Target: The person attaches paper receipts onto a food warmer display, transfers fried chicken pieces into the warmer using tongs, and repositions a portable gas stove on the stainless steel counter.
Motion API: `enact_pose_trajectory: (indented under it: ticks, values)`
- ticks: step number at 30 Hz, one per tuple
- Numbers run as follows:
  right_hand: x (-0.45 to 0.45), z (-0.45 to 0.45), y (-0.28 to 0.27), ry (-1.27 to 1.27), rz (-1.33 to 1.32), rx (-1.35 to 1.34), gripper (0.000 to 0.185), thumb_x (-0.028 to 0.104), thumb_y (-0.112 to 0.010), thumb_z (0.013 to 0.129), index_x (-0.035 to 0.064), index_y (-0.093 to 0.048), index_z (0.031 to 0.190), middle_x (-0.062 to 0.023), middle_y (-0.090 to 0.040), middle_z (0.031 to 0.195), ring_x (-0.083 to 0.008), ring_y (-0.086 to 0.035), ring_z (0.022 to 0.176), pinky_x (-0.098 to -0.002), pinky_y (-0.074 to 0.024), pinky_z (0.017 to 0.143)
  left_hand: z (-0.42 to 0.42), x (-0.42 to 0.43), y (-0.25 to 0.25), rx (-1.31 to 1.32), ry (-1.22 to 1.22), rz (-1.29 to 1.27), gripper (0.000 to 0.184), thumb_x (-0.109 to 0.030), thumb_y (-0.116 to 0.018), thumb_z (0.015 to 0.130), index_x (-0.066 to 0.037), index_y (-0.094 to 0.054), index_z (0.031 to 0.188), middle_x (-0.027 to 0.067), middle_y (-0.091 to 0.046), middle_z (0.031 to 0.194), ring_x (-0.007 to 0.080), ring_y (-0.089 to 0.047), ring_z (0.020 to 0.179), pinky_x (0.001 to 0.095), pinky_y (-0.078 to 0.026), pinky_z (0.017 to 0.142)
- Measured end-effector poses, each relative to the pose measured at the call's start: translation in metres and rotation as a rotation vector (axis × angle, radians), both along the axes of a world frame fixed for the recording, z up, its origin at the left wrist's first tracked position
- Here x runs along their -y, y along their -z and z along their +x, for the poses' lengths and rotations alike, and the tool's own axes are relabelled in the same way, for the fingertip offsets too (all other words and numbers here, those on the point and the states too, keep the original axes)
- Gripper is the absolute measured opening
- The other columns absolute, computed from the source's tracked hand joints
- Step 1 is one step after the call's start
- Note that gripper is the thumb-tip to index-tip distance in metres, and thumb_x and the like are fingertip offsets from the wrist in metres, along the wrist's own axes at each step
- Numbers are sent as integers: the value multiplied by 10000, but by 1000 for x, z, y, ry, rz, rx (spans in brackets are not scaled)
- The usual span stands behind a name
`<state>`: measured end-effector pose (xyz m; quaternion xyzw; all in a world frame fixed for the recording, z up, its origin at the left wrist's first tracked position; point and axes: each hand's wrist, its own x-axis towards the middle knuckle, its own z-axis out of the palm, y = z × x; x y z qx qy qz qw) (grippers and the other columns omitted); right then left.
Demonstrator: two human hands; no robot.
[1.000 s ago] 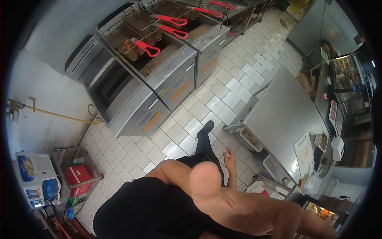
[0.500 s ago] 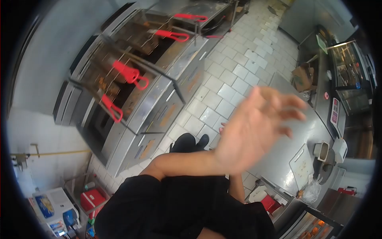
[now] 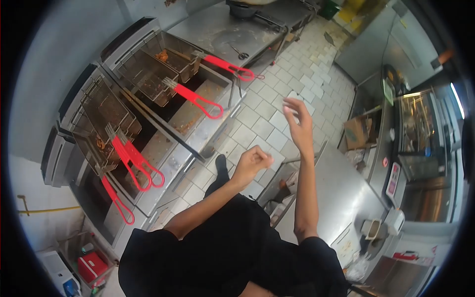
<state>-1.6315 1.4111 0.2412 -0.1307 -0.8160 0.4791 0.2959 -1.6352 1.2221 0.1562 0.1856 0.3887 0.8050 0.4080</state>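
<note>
My left hand (image 3: 251, 166) is in front of my body, above the tiled floor, its fingers curled in with nothing visible in them. A little farther out, my right hand (image 3: 300, 123) is raised over the tiles, thumb and bent fingers apart, holding nothing. Neither hand touches anything. To the left stands a fryer (image 3: 173, 166) with several wire baskets. The nearest red basket handle (image 3: 203, 103) points toward my hands but is well apart from them. Brown fried bits lie in one far basket (image 3: 180, 62).
A steel counter (image 3: 329, 183) runs along my right, with open shelving beneath. It carries a scale (image 3: 393, 179) and a white board (image 3: 346, 242). Beyond the fryer is a steel table (image 3: 213, 34) with scissors (image 3: 240, 52) on it. A cardboard box (image 3: 357, 132) sits below the far counter.
My left hand has dropped from high before the camera, and its fingers have curled in. My right hand, mostly hidden before, is now raised in full view. The camera view has shifted toward the fryer.
</note>
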Motion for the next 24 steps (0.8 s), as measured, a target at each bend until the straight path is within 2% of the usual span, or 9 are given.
enact_pose_trajectory:
  ticks: [4, 5, 7, 8, 9, 11, 18, 21, 24]
  values:
    - [0, -123, -51, -378, 454, 37, 318, 106, -720, 816, 42, -643, 1117, -109, -639, 1149, -240, -610, 1075, -354, -492, 883, -49, 3, 27, 26, 49, -131, 147, -72, -678, 896, -59, -533, 915, 65, -648, 853, 107, -559, 687, 259, -436, 597]
    - [1, -150, -48, -399, 461, 44, 318, 106, -720, 816, 42, -643, 1117, -109, -639, 1149, -240, -610, 1075, -354, -492, 883, -64, 7, 35, -97, 112, -238, 139, -94, -680, 898, -44, -550, 905, 54, -645, 785, 98, -549, 631, 263, -431, 562]
    - [2, -200, -26, -698, 1026, 194, 241, 112, -701, 786, 51, -683, 1018, -92, -606, 1141, -249, -580, 1078, -366, -496, 868, -90, 7, 55, -172, 150, -344, 142, -115, -681, 899, -30, -566, 895, 44, -642, 717, 88, -539, 575, 266, -426, 527]
    - [4, -211, -15, -720, 1022, 197, 241, 112, -701, 786, 51, -683, 1018, -92, -606, 1141, -249, -580, 1078, -366, -496, 868, -99, 8, 66, -354, 201, -437, 172, -177, -675, 908, -34, -589, 868, 40, -627, 664, 98, -522, 539, 278, -416, 515]
    - [8, -219, -5, -684, 1243, 259, 154, 101, -671, 770, 58, -698, 915, -80, -589, 1110, -234, -559, 1072, -362, -494, 847, -106, 9, 72, -540, 256, -536, 224, -239, -669, 917, -37, -611, 841, 36, -613, 610, 108, -504, 503, 289, -406, 503]
    - [9, -234, 9, -650, 1550, 299, 115, 116, -623, 763, 72, -691, 682, -75, -567, 1065, -220, -523, 1060, -342, -494, 816, -114, 5, 80, -515, 254, -548, 286, -295, -664, 916, -38, -616, 802, 38, -602, 594, 114, -504, 504, 297, -400, 505]
    - [-1, -257, -20, -772, 1363, 319, 121, 79, -622, 758, 40, -697, 845, -128, -612, 1029, -300, -639, 963, -415, -537, 765, -138, -7, 123, -548, 241, -585, 308, -355, -645, 920, -55, -580, 895, 63, -586, 732, 156, -571, 703, 325, -426, 625]
    - [-10, -268, -63, -787, 1298, 494, 146, 102, -643, 786, 19, -682, 899, -162, -660, 951, -336, -679, 887, -433, -541, 773, -140, -1, 144, -697, 190, -778, 317, -358, -669, 882, -68, -540, 866, 99, -576, 734, 257, -609, 742, 381, -453, 665]
    - [-30, -292, -113, -862, 1279, 853, 226, 236, -708, 824, 26, -645, 881, -142, -662, 886, -311, -634, 896, -390, -515, 753, -142, 9, 150, -680, 198, -832, 317, -365, -667, 881, -74, -540, 867, 95, -581, 734, 251, -609, 744, 392, -458, 676]
